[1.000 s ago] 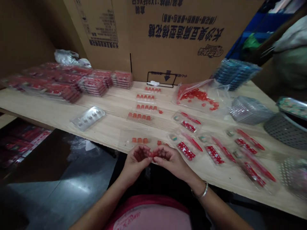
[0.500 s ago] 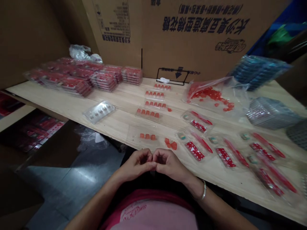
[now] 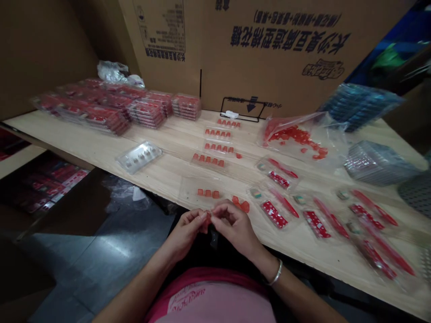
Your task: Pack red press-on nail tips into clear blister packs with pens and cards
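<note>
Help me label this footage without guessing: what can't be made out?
Head view: red piece, partly hidden by the hands.
Head view: grey container, cut off by the right edge.
Head view: fine print on the cardboard box, too small to read.
Head view: bagged red bits, too overlapped to count.

A translucent red piece [image 3: 207, 219], partly hidden, is held pinched; at its twelve o'clock lies a clear tray [image 3: 188, 185] bearing three red blocks [image 3: 208, 194], at two o'clock loose red pieces [image 3: 244, 206].
</note>
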### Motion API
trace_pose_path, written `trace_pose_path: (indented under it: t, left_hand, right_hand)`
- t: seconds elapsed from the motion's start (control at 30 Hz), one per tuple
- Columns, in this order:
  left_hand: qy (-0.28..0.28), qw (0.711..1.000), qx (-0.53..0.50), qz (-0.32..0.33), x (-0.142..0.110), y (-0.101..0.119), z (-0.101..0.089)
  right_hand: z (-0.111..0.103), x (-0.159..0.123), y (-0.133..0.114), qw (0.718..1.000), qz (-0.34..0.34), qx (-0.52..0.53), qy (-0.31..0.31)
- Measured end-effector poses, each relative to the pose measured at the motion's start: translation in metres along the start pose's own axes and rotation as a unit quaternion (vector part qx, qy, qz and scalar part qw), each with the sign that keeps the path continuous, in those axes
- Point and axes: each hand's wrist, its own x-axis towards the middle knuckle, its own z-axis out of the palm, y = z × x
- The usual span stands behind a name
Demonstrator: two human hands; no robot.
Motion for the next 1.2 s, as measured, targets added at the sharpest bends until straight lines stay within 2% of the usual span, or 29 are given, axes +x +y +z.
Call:
trace_pose_path:
  t: [0.07,0.13,0.2,0.23,0.27,0.3,0.37,0.4,0.43,0.5,0.6,0.7,0.73,0.77,0.87,0.9,0.97,1.1,1.2]
  left_hand:
    - [0.022,0.999,-0.029,0.001,-0.001,-0.003,-0.001]
    - [0.019,1.000,0.002,0.007,-0.002,-0.003,-0.006]
    - [0.019,0.994,0.098,0.041,-0.001,0.002,-0.015]
    - [0.040,0.982,0.168,0.078,0.001,0.007,-0.021]
    - [0.074,0.958,0.247,0.128,0.004,0.011,-0.028]
    - [0.114,0.920,0.328,0.184,0.009,0.015,-0.037]
    - [0.170,0.819,0.472,0.277,0.020,0.021,-0.053]
    - [0.176,0.777,0.525,0.301,0.027,0.022,-0.060]
    - [0.171,0.747,0.561,0.312,0.033,0.021,-0.067]
    - [0.159,0.722,0.594,0.317,0.042,0.017,-0.076]
    - [0.167,0.711,0.603,0.321,0.049,0.009,-0.081]
    - [0.176,0.701,0.607,0.331,0.050,0.004,-0.080]
    - [0.180,0.699,0.606,0.335,0.050,0.003,-0.080]
    - [0.183,0.697,0.605,0.339,0.051,0.002,-0.080]
    - [0.200,0.691,0.600,0.351,0.054,-0.002,-0.080]
    - [0.206,0.690,0.598,0.353,0.056,-0.003,-0.080]
    - [0.218,0.688,0.593,0.357,0.057,-0.006,-0.080]
    - [0.206,0.699,0.579,0.365,0.054,-0.006,-0.084]
    - [0.155,0.718,0.568,0.371,0.046,0.002,-0.089]
  right_hand:
    - [0.002,-0.001,-0.004,0.991,-0.082,-0.102,-0.013]
    - [0.003,0.001,-0.006,0.980,-0.119,-0.160,-0.026]
    - [0.003,0.011,-0.005,0.972,-0.134,-0.192,-0.029]
    - [0.003,0.019,-0.003,0.967,-0.140,-0.209,-0.030]
    - [0.004,0.029,-0.001,0.961,-0.148,-0.230,-0.031]
    - [0.005,0.041,0.001,0.952,-0.159,-0.258,-0.036]
    - [0.007,0.066,0.004,0.926,-0.184,-0.321,-0.067]
    - [0.008,0.078,0.006,0.911,-0.194,-0.352,-0.093]
    - [0.010,0.088,0.008,0.896,-0.202,-0.376,-0.121]
    - [0.013,0.101,0.011,0.873,-0.207,-0.411,-0.163]
    - [0.018,0.103,0.012,0.842,-0.212,-0.460,-0.185]
    - [0.023,0.097,0.011,0.807,-0.244,-0.497,-0.206]
    - [0.026,0.096,0.010,0.805,-0.249,-0.495,-0.212]
    - [0.028,0.096,0.010,0.816,-0.239,-0.482,-0.211]
    - [0.031,0.100,0.014,0.875,-0.155,-0.420,-0.181]
    - [0.031,0.102,0.016,0.889,-0.128,-0.405,-0.171]
    - [0.029,0.103,0.018,0.899,-0.103,-0.393,-0.164]
    - [0.032,0.094,0.013,0.888,-0.117,-0.411,-0.170]
    - [0.044,0.084,0.004,0.835,-0.157,-0.496,-0.178]
